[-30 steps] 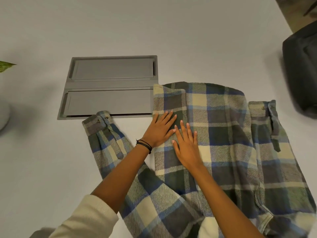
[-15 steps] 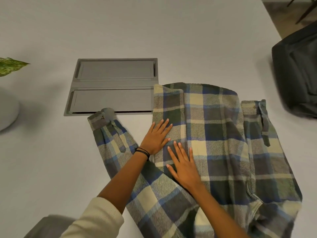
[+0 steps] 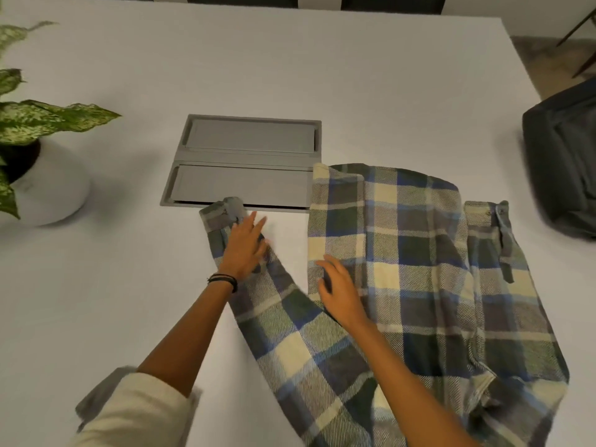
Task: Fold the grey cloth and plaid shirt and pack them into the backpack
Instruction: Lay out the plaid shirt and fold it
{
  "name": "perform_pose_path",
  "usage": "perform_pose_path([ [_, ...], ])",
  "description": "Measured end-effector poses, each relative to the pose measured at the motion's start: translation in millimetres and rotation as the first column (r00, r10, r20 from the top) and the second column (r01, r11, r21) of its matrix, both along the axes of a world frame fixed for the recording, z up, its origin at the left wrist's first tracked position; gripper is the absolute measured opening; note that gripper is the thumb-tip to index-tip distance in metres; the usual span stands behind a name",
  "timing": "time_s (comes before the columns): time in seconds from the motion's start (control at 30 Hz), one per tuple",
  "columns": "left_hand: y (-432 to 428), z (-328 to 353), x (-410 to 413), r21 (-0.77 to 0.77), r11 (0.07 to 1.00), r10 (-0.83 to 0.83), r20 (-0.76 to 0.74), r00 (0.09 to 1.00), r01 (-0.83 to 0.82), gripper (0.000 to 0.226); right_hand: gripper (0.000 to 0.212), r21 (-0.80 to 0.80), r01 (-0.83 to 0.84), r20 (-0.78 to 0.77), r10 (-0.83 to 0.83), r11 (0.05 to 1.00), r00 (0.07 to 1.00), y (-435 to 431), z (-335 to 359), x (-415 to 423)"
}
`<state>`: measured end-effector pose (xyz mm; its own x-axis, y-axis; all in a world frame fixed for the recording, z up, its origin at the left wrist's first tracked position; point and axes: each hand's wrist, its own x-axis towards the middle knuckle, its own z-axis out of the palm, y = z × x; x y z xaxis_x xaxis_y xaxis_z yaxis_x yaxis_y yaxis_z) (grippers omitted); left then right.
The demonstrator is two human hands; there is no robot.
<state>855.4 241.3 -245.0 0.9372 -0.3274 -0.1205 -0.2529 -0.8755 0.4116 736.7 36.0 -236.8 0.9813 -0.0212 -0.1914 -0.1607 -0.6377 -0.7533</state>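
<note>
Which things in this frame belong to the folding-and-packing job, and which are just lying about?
Job: plaid shirt; backpack at the right edge; left hand flat on a sleeve; right hand at the shirt's folded edge. The grey cloth is not clearly seen.
Lying about: potted plant; grey hatch set in the table.

The left hand (image 3: 243, 250) has shifted from the body of the plaid shirt (image 3: 403, 253) onto its sleeve (image 3: 283, 321).

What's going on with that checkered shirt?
A person is folding a plaid shirt spread on a white table. The left hand lies flat on one sleeve near its cuff; the right hand is at the body's edge. The dark backpack sits to the right; the shirt isn't in it yet.
</note>
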Motion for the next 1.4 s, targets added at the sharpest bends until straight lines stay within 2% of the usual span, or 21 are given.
perform_pose_path([
  [0.1, 27.4, 2.4, 6.7, -0.131, 0.963, 0.234, -0.017, 0.972, -0.234, 0.051, 0.036, 0.068, -0.033, -0.039, 0.036, 0.997, 0.999, 14.9, 5.3, 3.3],
  [0.13, 33.4, 3.6, 8.1, -0.195, 0.927, 0.315, -0.062, 0.947, -0.321, 0.05, 0.034, 0.086, -0.027, -0.048, 0.031, 0.996, 0.998, 18.0, 5.6, 3.4],
  [0.2, 43.6, 5.7, 9.8, -0.305, 0.815, 0.431, -0.247, 0.868, -0.492, 0.051, 0.031, 0.121, -0.003, -0.075, 0.012, 0.993, 0.997, 22.6, 5.4, 2.0],
  [0.3, 56.0, 3.0, 12.0, -0.432, 0.663, 0.414, -0.47, 0.78, -0.612, 0.049, 0.029, 0.161, 0.022, -0.13, -0.001, 0.987, 0.991, 24.9, 4.8, -1.4],
  [0.43, 56.5, 6.3, 12.3, -0.55, 0.485, 0.435, -0.522, 0.734, -0.679, 0.04, 0.03, 0.153, 0.007, -0.173, 0.02, 0.988, 0.985, 24.1, 3.5, -5.5],
  [0.5, 53.3, 7.2, 12.6, -0.574, 0.432, 0.467, -0.518, 0.717, -0.696, 0.038, 0.031, 0.154, -0.007, -0.183, 0.036, 0.988, 0.982, 24.1, 3.1, -8.0],
  [0.8, 41.7, 19.0, 21.2, -0.57, 0.322, 0.509, -0.569, 0.646, -0.756, 0.035, 0.035, 0.168, -0.006, -0.282, 0.054, 0.986, 0.958, 11.9, 4.1, -13.0],
  [1.0, 23.3, 37.5, 29.2, -0.635, 0.306, 0.458, -0.555, 0.695, -0.709, 0.035, 0.026, 0.18, -0.027, -0.337, 0.088, 0.983, 0.937, -14.5, 10.6, -29.6],
  [1.17, -2.2, 52.2, 38.6, -0.7, 0.315, 0.381, -0.525, 0.761, -0.641, 0.035, 0.011, 0.267, -0.045, -0.407, 0.155, 0.963, 0.9, -38.8, 15.7, -46.3],
  [1.4, -50.1, 61.9, 44.8, -0.741, 0.318, 0.287, -0.52, 0.805, -0.592, 0.036, 0.005, 0.353, -0.018, -0.462, 0.191, 0.935, 0.866, -70.3, 16.7, -71.2],
])
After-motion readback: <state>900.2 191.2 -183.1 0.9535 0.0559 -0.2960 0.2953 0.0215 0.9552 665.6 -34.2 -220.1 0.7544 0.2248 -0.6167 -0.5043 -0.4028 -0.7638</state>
